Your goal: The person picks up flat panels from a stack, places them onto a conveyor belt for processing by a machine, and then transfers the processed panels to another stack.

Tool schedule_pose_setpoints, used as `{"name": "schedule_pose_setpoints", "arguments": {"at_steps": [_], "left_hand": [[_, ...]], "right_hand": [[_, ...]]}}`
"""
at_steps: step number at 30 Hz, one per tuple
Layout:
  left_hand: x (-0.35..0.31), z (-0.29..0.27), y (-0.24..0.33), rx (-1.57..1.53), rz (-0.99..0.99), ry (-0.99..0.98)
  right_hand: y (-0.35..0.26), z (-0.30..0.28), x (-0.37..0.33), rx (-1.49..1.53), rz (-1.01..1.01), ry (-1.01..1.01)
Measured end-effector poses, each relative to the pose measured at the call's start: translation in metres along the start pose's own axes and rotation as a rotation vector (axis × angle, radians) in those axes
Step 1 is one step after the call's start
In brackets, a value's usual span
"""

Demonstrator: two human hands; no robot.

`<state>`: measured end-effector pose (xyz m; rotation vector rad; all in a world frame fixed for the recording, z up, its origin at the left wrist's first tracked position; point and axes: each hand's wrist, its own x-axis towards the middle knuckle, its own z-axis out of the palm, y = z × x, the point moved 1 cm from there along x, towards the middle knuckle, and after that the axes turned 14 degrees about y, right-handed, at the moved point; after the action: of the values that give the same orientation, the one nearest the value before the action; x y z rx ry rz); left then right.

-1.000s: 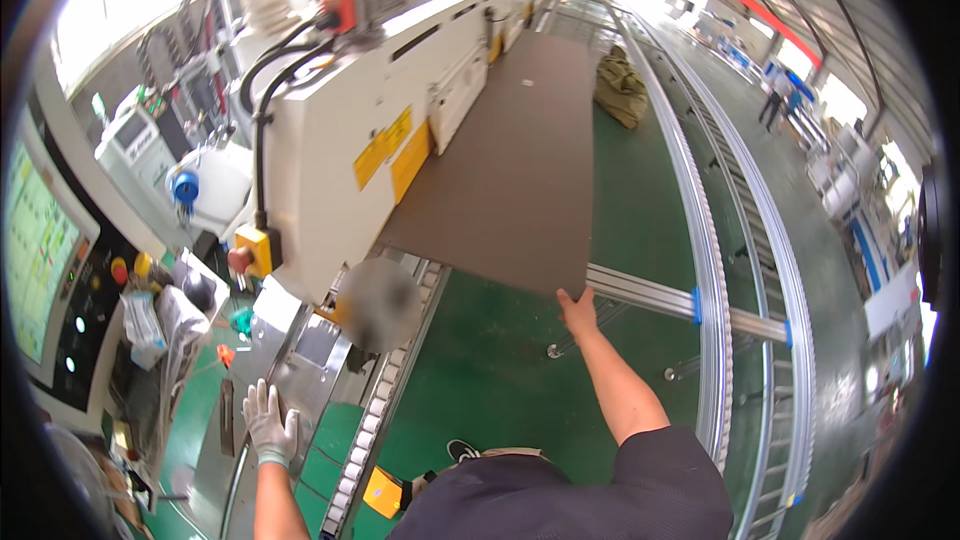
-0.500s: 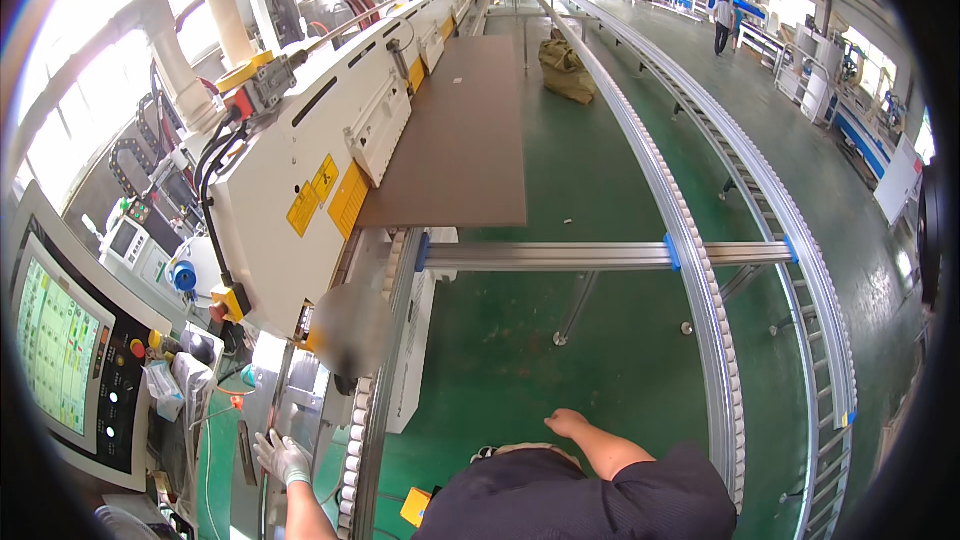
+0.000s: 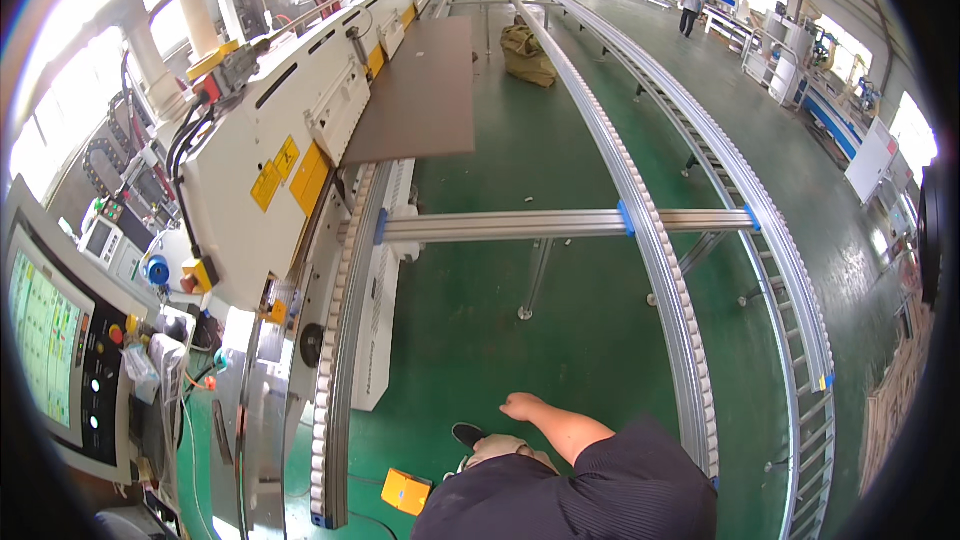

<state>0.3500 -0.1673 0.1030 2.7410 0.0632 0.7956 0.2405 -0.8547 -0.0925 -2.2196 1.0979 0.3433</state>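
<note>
My right hand [image 3: 520, 406] hangs above the green floor, right of the near roller rail, with its fingers curled in. Nothing shows in it, and it touches nothing. My left hand is out of view. A flat brown panel [image 3: 425, 90] lies along the right side of a long white machine [image 3: 270, 120], its left edge against the machine. Below it runs a rail with white rollers [image 3: 345, 280]. At the machine's near end is a shiny metal guide [image 3: 265, 420].
A control screen [image 3: 45, 340] stands at the lower left. A crossbar [image 3: 510, 226] joins the rails; a second roller rail [image 3: 640, 220] curves along the right. On the floor are a yellow foot pedal [image 3: 406, 491] and a green sack [image 3: 527, 55]. Another person [image 3: 690, 8] stands far off.
My left hand, gloved and resting on the metal guide before, has gone out of view. The brown panel has moved farther away along the machine. The view has shifted.
</note>
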Motion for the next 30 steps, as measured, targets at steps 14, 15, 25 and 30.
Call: {"name": "schedule_pose_setpoints", "arguments": {"at_steps": [14, 15, 25, 30], "left_hand": [[-0.385, -0.314, -0.152, 0.796, -0.988, 0.144], [-0.402, -0.312, -0.139, 0.814, -1.026, 0.154], [-0.481, -0.327, -0.095, 0.102, -1.66, 0.937], [-0.438, -0.325, -0.069, 0.308, -1.609, 0.563]], "right_hand": [[-0.029, 0.093, -0.178, -0.049, -0.316, -0.504], [-0.014, 0.095, -0.187, -0.117, -0.35, -0.535], [-0.055, 0.1, -0.221, -0.358, -0.572, -0.644], [-0.101, 0.124, -0.19, -0.266, -0.594, -0.574]]}}
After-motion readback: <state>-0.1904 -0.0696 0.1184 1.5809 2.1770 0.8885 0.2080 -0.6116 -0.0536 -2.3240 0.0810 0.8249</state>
